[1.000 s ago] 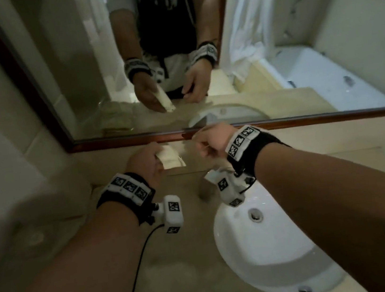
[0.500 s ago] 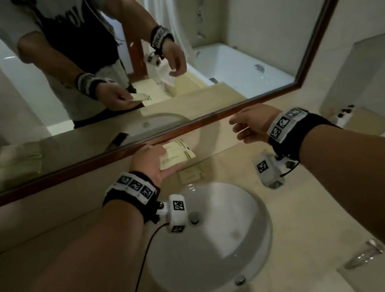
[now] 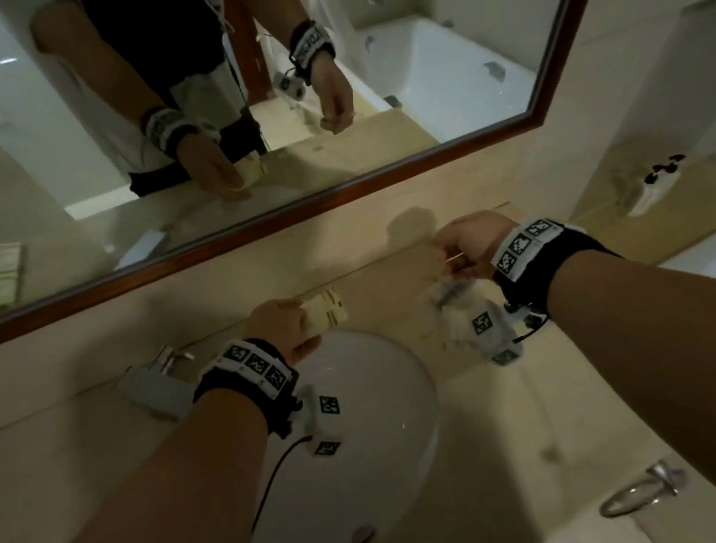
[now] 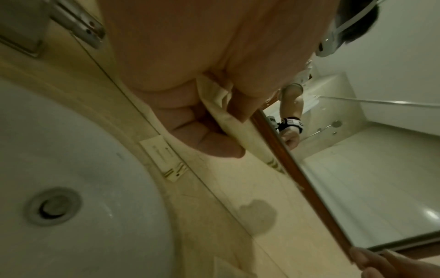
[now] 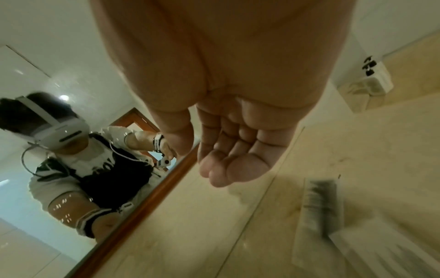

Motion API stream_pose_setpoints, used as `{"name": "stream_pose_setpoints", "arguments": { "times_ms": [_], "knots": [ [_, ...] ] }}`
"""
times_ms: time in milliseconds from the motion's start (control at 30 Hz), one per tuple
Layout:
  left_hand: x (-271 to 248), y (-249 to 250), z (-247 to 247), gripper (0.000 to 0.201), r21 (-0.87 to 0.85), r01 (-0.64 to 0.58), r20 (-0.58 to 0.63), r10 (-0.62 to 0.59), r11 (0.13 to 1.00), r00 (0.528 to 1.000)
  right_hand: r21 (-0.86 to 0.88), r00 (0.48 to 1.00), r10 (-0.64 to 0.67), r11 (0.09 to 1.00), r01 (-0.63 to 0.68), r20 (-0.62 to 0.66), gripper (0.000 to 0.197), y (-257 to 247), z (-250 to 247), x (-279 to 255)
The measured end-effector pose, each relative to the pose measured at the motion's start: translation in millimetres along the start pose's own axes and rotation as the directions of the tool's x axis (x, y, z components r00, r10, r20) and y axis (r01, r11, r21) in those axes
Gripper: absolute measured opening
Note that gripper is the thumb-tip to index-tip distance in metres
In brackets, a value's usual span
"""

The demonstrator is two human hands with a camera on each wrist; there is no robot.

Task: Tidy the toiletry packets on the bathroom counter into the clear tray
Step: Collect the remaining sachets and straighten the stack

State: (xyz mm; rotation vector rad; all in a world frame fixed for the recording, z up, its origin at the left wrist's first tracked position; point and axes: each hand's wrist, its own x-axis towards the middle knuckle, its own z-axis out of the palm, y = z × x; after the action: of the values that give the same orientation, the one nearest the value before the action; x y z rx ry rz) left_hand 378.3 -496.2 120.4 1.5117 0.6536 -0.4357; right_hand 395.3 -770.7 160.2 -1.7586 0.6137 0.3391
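Observation:
My left hand [image 3: 304,325] grips a cream toiletry packet [image 3: 327,314] with gold stripes above the back rim of the sink [image 3: 371,444]. In the left wrist view the fingers [image 4: 214,141] curl round the folded packet [image 4: 228,120]. A second packet [image 4: 164,159] lies flat on the counter by the sink rim. My right hand [image 3: 455,253] hovers near the backsplash to the right, and its fingers [image 5: 228,169] hang loosely curled and hold nothing. Below it a blurred clear tray-like thing [image 5: 302,235] holds a dark-striped item [image 5: 321,203].
The wood-framed mirror [image 3: 335,191] runs along the back wall. A chrome tap [image 3: 163,372] stands left of the sink. A white holder with dark items [image 3: 652,184] sits at the far right. A towel ring [image 3: 640,494] hangs on the counter's front.
The view has swung right across the counter. My left hand has carried the packet along over the sink's back rim. My right hand has drawn away from it to the right.

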Motion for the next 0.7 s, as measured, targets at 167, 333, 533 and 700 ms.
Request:
{"name": "stream_pose_setpoints", "arguments": {
  "times_ms": [167, 333, 533, 700],
  "knots": [
    [17.8, -16.2, -11.0, 0.020, 0.059, 0.075, -0.079, -0.070, 0.995, 0.994, -0.020, 0.993, 0.086, 0.996, -0.085, 0.083, 0.014, 17.2, 27.9, 31.2],
    [43.8, -24.6, -28.1, 0.044, 0.113, 0.048, -0.122, -0.034, 0.992, 0.992, -0.037, 0.980, 0.130, 0.991, -0.125, 0.149, 0.014, 24.8, 69.2, 58.1],
    [75.3, -15.5, -38.1, 0.055, 0.032, 0.216, -0.101, -0.212, 0.976, 0.972, -0.073, 0.952, 0.184, 0.983, -0.171, 0.246, 0.012, 23.2, 125.7, 90.9],
    [104.9, -14.2, -41.7, 0.059, -0.015, 0.260, -0.105, -0.260, 0.966, 0.960, -0.099, 0.936, 0.241, 0.970, -0.222, 0.258, 0.012, 25.2, 165.7, 119.8]
  ]
}}
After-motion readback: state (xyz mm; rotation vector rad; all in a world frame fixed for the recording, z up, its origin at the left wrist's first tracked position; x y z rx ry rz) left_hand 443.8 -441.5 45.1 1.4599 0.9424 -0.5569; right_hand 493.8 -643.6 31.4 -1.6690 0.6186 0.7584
